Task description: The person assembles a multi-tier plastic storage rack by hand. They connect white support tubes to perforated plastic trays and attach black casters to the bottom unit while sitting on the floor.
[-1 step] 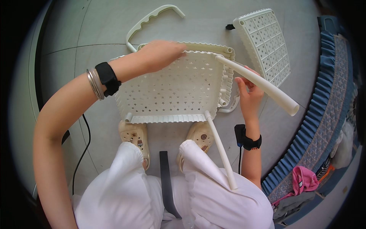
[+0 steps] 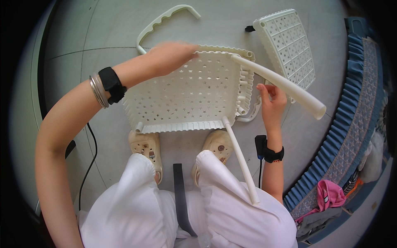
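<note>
A white plastic shelf tray [image 2: 178,93] with star-shaped holes and a scalloped rim is tilted before my feet. My left hand [image 2: 171,58], slightly blurred, is at its far rim, fingers bent over the edge; the fingertips are hidden. From the far right corner a thick white tube [image 2: 289,84] sticks out to the right. A thinner white tube [image 2: 240,159] runs from the near right corner to my right thigh. Below the thick tube, my right hand [image 2: 273,99] is loosely curled, thumb and fingers apart, with nothing visible in it.
A second white tray [image 2: 248,53] lies behind the first. Beyond it are a curved white handle piece [image 2: 144,33] and another star-holed tray [image 2: 291,49] on edge. Blue pleated fabric [image 2: 331,136] borders the right, with pink cloth [image 2: 331,194]. A black cable [image 2: 93,159] trails at left.
My left hand and the tray's far edge have shifted slightly left and away. The thick tube's outer end has moved slightly right. My right fingers have come lower, clear of the tube.
</note>
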Motion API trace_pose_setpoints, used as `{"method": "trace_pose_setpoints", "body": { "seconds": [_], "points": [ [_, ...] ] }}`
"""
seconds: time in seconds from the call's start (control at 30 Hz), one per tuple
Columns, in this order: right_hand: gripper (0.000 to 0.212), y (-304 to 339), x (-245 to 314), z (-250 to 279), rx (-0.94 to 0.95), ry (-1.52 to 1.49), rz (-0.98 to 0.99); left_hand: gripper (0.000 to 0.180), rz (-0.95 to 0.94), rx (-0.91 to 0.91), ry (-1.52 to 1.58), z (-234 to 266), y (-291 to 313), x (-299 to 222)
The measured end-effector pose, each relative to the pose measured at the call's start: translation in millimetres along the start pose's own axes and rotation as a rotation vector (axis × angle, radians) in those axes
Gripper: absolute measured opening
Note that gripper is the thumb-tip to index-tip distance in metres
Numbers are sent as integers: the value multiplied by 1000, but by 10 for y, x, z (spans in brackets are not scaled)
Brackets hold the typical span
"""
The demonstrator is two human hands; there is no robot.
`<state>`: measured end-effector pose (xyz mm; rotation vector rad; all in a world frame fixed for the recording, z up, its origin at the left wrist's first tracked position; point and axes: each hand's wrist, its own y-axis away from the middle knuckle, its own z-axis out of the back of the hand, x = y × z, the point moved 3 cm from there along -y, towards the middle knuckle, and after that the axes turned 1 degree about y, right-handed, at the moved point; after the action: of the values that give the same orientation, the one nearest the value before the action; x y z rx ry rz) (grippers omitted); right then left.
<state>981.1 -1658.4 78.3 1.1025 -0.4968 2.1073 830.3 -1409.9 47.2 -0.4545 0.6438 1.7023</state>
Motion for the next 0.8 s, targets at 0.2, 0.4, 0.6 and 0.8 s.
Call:
{"method": "trace_pose_setpoints", "body": {
  "seconds": [0.2, 0.4, 0.6, 0.8],
  "points": [
    [11, 119, -173, -153, 72, 130, 9, 24, 302, -93, 205, 533, 140, 582],
    [13, 269, -149, -357, 280, 221, -7, 29, 409, -389, 224, 803, 254, 1009],
    [17, 332, -4, -627, 480, 429, 86, 34, 718, -490, 694, 673, 421, 969],
    [18, 330, -53, -638, 595, 461, 102, 38, 776, -536, 880, 640, 480, 870]
  ]
}}
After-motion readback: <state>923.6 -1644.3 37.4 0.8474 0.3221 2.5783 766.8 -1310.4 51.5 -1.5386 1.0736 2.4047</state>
